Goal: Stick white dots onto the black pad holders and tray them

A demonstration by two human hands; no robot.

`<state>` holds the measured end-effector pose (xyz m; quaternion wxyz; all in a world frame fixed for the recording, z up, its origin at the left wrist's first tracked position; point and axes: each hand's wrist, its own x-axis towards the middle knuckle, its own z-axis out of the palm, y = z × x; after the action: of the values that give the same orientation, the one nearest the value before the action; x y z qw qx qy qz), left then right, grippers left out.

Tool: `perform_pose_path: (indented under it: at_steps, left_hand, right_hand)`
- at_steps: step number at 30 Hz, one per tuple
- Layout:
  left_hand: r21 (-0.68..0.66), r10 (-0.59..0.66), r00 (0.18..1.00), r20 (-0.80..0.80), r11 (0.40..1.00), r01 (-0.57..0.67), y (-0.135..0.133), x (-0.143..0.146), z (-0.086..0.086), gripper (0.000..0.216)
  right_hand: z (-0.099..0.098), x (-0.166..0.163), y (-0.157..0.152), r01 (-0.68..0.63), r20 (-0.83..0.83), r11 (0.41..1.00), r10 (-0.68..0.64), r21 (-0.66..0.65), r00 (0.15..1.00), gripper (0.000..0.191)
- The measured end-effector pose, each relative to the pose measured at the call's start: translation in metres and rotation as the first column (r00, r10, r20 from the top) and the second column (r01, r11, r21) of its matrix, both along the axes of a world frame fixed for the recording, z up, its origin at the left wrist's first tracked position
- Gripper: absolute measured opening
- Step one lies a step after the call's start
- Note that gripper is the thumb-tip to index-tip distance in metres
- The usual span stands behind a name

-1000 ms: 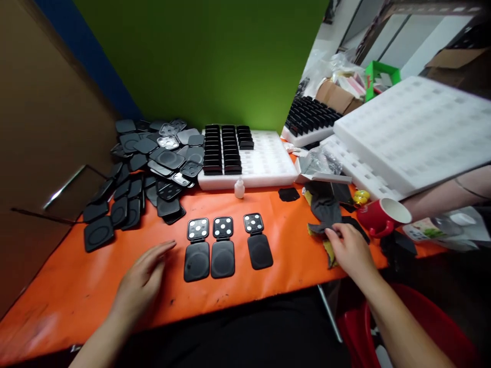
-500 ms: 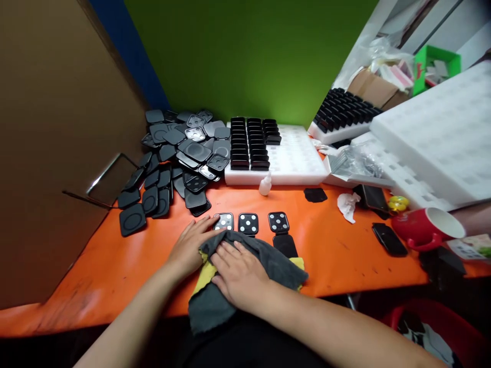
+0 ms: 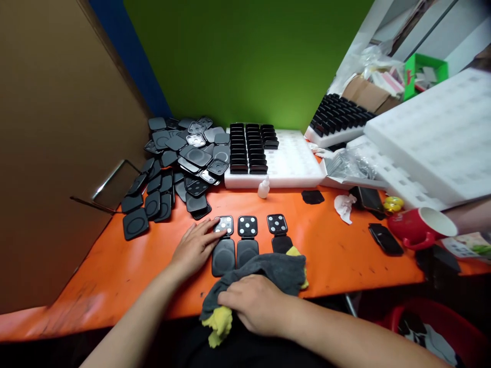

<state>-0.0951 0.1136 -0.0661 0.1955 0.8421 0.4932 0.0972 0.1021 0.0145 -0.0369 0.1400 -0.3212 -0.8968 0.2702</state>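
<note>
My right hand [image 3: 255, 301] is closed around a grey and yellow cloth [image 3: 268, 266], which bunches over the table's front edge. Fingers of my left hand [image 3: 194, 248] lie stretched out, their tips on the dotted upper half of a black folding pad [image 3: 223, 257]. Beside it lies a second unfolded pad [image 3: 247, 226], its lower part partly under the cloth. Farther right is a third unfolded pad [image 3: 277, 224], also partly covered. Each upper half shows several pale round dots; the lower halves are plain dark squares.
A heap of black pads [image 3: 187, 153] lies at the back left by a cardboard wall [image 3: 57, 153]. Beside it, a white foam tray [image 3: 295, 158] holds rows of upright pads. A small dropper bottle [image 3: 263, 188] stands in front. A red mug [image 3: 414, 227] lies at right.
The cloth and my right hand have moved toward me, uncovering the lower halves of the left and middle pads. My right fingers, flat before, now clutch the cloth. My left hand stays by the left pad.
</note>
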Motion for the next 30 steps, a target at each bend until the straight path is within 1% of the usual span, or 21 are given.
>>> perform_pose_path:
  at_steps: [2,4,5,7,9,11,13,14,16,17,19,21,22,24,25,26,27,28,29,30]
  left_hand:
    - [0.0,-0.001,1.0,0.008,1.0,0.001,0.0,-0.001,0.0,0.034]
    - [-0.011,-0.014,1.0,0.022,1.0,0.015,0.001,-0.002,0.0,0.035]
    - [-0.016,-0.019,0.999,0.03,1.0,0.019,0.002,-0.003,-0.001,0.037]
    - [-0.019,-0.023,0.999,0.047,1.0,0.024,0.003,-0.005,-0.003,0.043]
    - [-0.01,-0.03,0.998,0.056,0.999,0.031,0.006,-0.007,-0.007,0.042]
    - [0.01,-0.032,0.999,0.042,0.999,0.031,0.009,-0.009,-0.012,0.038]
    - [0.048,-0.044,0.999,0.025,0.998,0.043,0.013,-0.01,-0.017,0.038]
    - [0.069,-0.05,0.999,0.019,0.996,0.049,0.014,-0.011,-0.02,0.039]
    - [0.101,-0.051,0.999,0.005,0.994,0.05,0.016,-0.013,-0.023,0.041]
    - [0.11,-0.045,0.999,-0.001,0.993,0.045,0.016,-0.013,-0.024,0.042]
    - [0.117,-0.038,0.999,-0.002,0.992,0.038,0.014,-0.013,-0.024,0.045]
    - [0.119,-0.025,1.0,0.006,0.993,0.024,0.01,-0.011,-0.021,0.047]
    - [0.117,-0.013,1.0,0.01,0.993,0.012,0.007,-0.01,-0.019,0.047]
    - [0.104,0.02,1.0,0.023,0.994,-0.022,0.003,-0.007,-0.015,0.044]
    - [0.096,0.045,0.998,0.037,0.994,-0.049,0.001,-0.005,-0.013,0.043]
    - [0.089,0.074,0.996,0.058,0.993,-0.079,0.0,-0.004,-0.011,0.041]
    - [0.086,0.102,0.991,0.083,0.99,-0.109,-0.002,-0.004,-0.01,0.04]
    - [0.09,0.13,0.986,0.109,0.986,-0.14,-0.003,-0.003,-0.009,0.039]
    - [0.099,0.155,0.979,0.133,0.981,-0.168,-0.005,-0.004,-0.008,0.038]
    - [0.112,0.174,0.973,0.151,0.975,-0.191,-0.006,-0.004,-0.008,0.038]
  right_hand:
    - [0.013,0.004,0.006,0.082,-0.042,0.997,-0.082,0.0,0.996,0.031]
    - [0.021,0.003,0.018,0.211,-0.068,0.976,-0.208,0.046,0.976,0.033]
    - [0.022,0.002,0.023,0.266,-0.058,0.96,-0.262,0.083,0.963,0.033]
    - [0.016,-0.002,0.031,0.302,0.014,0.94,-0.308,0.16,0.951,0.033]
    - [0.005,-0.006,0.032,0.234,0.09,0.949,-0.257,0.212,0.962,0.035]
    - [-0.005,-0.009,0.028,0.156,0.122,0.959,-0.188,0.235,0.974,0.027]
    - [-0.008,-0.011,0.022,0.091,0.128,0.97,-0.122,0.225,0.984,0.021]
    - [-0.006,-0.01,0.02,0.06,0.133,0.978,-0.088,0.201,0.987,0.022]
    - [0.003,-0.003,0.018,0.019,0.141,0.99,-0.038,0.137,0.989,0.026]
    - [0.011,0.003,0.017,0.027,0.135,0.993,-0.043,0.117,0.99,0.029]
    - [0.029,0.024,0.014,0.098,0.092,0.986,-0.111,0.134,0.99,0.032]
    - [0.049,0.054,0.01,0.215,-0.022,0.954,-0.215,0.211,0.976,0.032]
    - [0.059,0.073,0.009,0.247,-0.086,0.94,-0.233,0.233,0.969,0.032]
    - [0.077,0.114,0.011,0.35,-0.229,0.893,-0.292,0.283,0.929,0.034]
    - [0.084,0.134,0.014,0.409,-0.261,0.86,-0.338,0.306,0.904,0.036]
    - [0.087,0.154,0.017,0.479,-0.275,0.814,-0.403,0.329,0.873,0.036]
    - [0.087,0.173,0.021,0.561,-0.298,0.746,-0.478,0.358,0.826,0.037]
    - [0.084,0.189,0.025,0.651,-0.311,0.654,-0.572,0.386,0.759,0.036]
    - [0.076,0.204,0.028,0.721,-0.287,0.564,-0.67,0.403,0.684,0.037]
    - [0.065,0.215,0.03,0.78,-0.248,0.466,-0.767,0.418,0.591,0.037]
